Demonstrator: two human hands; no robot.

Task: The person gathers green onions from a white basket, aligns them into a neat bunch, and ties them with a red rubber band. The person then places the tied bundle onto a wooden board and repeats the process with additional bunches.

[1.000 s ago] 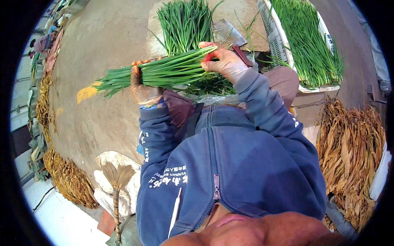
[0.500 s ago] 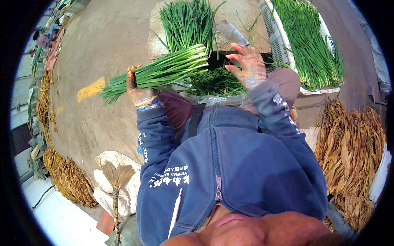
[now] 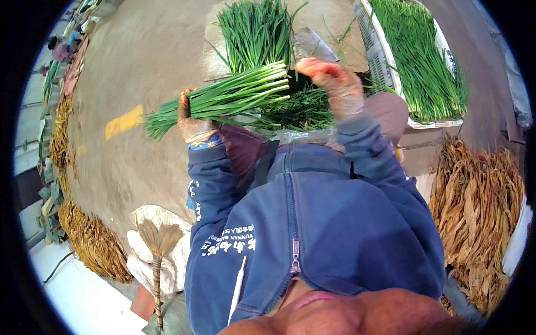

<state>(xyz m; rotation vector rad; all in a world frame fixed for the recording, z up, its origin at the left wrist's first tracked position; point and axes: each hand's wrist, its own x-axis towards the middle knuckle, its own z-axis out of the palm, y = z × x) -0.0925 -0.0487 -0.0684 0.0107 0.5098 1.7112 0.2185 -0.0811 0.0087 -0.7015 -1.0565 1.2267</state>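
1. We hold the bunch of greens [image 3: 240, 94] beyond our left knee [image 3: 241, 148], our left hand's [image 3: 192, 121] fingers wrapped round its leafy half.
2. Our right hand [image 3: 338, 84] is blurred beside the pale stem ends [image 3: 274, 72]; its fingers look bent, but we cannot tell whether they pinch anything.
3. We judge the bunch light, bendy, easily bruised, perhaps slippery.
4. We'd best grip it gently around its middle.

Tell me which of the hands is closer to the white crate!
Right. The right hand is just left of the white crate, apart from it; the left hand is much farther left, gripping the green bundle.
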